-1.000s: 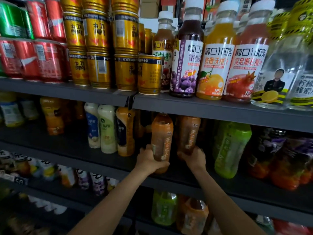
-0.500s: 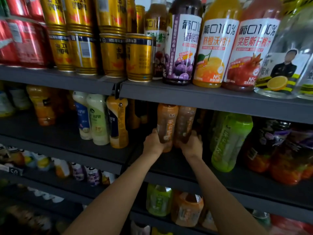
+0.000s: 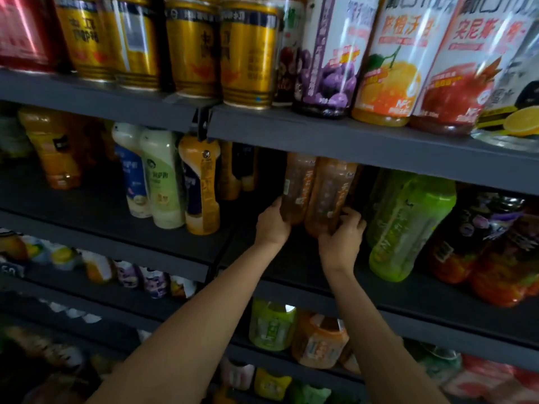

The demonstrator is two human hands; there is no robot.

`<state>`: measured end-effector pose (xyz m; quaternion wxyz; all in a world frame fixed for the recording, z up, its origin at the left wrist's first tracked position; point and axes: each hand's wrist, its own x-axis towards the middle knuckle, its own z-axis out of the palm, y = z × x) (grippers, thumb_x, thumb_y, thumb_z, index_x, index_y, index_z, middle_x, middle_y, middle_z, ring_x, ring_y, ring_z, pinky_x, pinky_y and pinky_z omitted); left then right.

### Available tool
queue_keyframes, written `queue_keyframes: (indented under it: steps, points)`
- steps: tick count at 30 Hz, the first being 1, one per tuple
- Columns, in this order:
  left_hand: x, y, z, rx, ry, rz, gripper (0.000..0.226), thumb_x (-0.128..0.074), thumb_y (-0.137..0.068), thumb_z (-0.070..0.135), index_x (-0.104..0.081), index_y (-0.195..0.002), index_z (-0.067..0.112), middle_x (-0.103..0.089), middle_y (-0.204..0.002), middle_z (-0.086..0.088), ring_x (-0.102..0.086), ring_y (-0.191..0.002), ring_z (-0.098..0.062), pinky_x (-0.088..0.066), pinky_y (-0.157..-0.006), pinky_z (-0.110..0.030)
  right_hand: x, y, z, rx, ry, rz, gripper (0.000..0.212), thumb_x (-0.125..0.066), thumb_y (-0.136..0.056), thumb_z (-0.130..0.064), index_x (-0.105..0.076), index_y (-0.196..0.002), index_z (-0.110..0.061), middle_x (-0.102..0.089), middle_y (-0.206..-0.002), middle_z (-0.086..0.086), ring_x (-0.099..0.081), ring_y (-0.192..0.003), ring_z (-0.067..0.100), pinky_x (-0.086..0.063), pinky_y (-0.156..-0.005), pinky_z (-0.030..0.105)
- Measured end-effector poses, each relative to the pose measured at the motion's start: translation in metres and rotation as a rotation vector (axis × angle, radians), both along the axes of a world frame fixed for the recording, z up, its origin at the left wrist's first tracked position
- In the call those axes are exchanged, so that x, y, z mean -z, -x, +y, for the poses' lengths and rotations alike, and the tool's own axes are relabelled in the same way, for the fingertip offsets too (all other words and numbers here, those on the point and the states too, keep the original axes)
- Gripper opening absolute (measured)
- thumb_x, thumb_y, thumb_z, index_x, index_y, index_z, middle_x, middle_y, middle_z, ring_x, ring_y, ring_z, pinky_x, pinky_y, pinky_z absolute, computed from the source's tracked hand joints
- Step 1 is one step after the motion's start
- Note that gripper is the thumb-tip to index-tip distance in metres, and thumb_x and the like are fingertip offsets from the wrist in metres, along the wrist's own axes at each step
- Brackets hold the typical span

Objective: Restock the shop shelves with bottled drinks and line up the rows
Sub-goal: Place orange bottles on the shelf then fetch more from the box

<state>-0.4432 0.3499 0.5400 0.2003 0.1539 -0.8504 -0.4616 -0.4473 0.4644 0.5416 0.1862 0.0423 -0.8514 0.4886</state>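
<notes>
Reaching onto the middle shelf, both hands held brown bottles standing side by side, touching. Left hand: fingers curled round the left brown bottle near its base. Right hand: fingers wrapped round the right brown bottle. Caps hidden behind the upper shelf. Just beside, right: green bottle, tilted. Labels blurred, unreadable.

Gold cans are standing in a row at top, w/ red cans sitting further left. Small pouches are lining up lower left, blurred. Black clip is hanging just below the gold cans.
</notes>
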Motion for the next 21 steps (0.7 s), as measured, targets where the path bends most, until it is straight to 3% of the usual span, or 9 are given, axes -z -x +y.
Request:
queue_keyframes:
  steps: [3, 6, 9, 12, 14, 17, 21]
  points:
    - [0.009, -0.038, -0.010, -0.047, 0.035, 0.150, 0.045, -0.049, -0.090, 0.003, -0.044, -0.134, 0.010, -0.050, -0.132, -0.010, -0.048, -0.123, -0.023, -0.036, -0.101, -0.027, -0.001, -0.025, -0.027, -0.015, 0.076, 0.097, 0.034, -0.054, -0.083, 0.006, -0.043, -0.115, 0.006, -0.046, -0.119, 0.022, -0.046, -0.105, 0.028, -0.028, -0.071, 0.010]
    - [0.021, -0.097, -0.041, -0.070, 0.170, 0.264, 0.041, -0.050, -0.086, -0.001, -0.049, -0.125, 0.009, -0.052, -0.123, -0.008, -0.049, -0.115, -0.020, -0.038, -0.094, -0.024, -0.003, -0.064, -0.077, -0.115, 0.089, 0.196, 0.027, -0.052, -0.082, 0.008, -0.045, -0.108, 0.009, -0.048, -0.113, 0.023, -0.048, -0.101, 0.031, -0.025, -0.075, 0.008]
    - [0.044, -0.179, -0.095, -0.113, 0.249, 0.262, 0.037, -0.048, -0.084, -0.001, -0.051, -0.120, 0.006, -0.053, -0.117, -0.011, -0.049, -0.108, -0.024, -0.041, -0.089, -0.030, -0.001, -0.110, -0.138, -0.263, 0.095, 0.283, 0.027, -0.052, -0.081, 0.011, -0.049, -0.107, 0.007, -0.050, -0.107, 0.021, -0.051, -0.094, 0.026, -0.032, -0.075, 0.013]
    - [0.083, -0.275, -0.165, -0.218, 0.245, 0.128, 0.034, -0.048, -0.088, 0.001, -0.051, -0.121, 0.007, -0.053, -0.115, -0.009, -0.050, -0.105, -0.023, -0.039, -0.086, -0.024, 0.008, -0.170, -0.209, -0.433, 0.107, 0.270, 0.030, -0.051, -0.079, 0.009, -0.049, -0.109, 0.004, -0.053, -0.104, 0.019, -0.052, -0.090, 0.023, -0.042, -0.078, 0.029]
    - [0.120, -0.345, -0.212, -0.285, 0.182, -0.028, 0.033, -0.050, -0.087, 0.002, -0.051, -0.120, 0.007, -0.052, -0.114, -0.008, -0.054, -0.102, -0.024, -0.037, -0.083, -0.020, 0.023, -0.223, -0.260, -0.584, 0.032, 0.186, 0.030, -0.050, -0.081, 0.008, -0.048, -0.110, 0.003, -0.052, -0.099, 0.013, -0.049, -0.085, 0.018, -0.038, -0.074, 0.023]
    - [0.176, -0.458, -0.277, -0.410, -0.028, -0.325, 0.031, -0.051, -0.089, 0.008, -0.053, -0.120, 0.008, -0.057, -0.117, -0.009, -0.056, -0.107, -0.026, -0.042, -0.089, -0.027, 0.077, -0.306, -0.333, -0.886, -0.252, -0.045, 0.028, -0.052, -0.086, -0.001, -0.046, -0.113, -0.002, -0.048, -0.097, 0.006, -0.048, -0.084, 0.016, -0.040, -0.074, 0.028]
    - [0.217, -0.605, -0.340, -0.648, -0.284, -0.606, 0.031, -0.051, -0.091, 0.015, -0.052, -0.120, 0.003, -0.058, -0.113, -0.014, -0.055, -0.110, -0.032, -0.042, -0.092, -0.034, 0.161, -0.406, -0.410, -1.169, -0.650, -0.279, 0.039, -0.055, -0.088, -0.011, -0.043, -0.123, -0.003, -0.048, -0.122, 0.014, -0.052, -0.106, 0.031, -0.039, -0.081, 0.028]
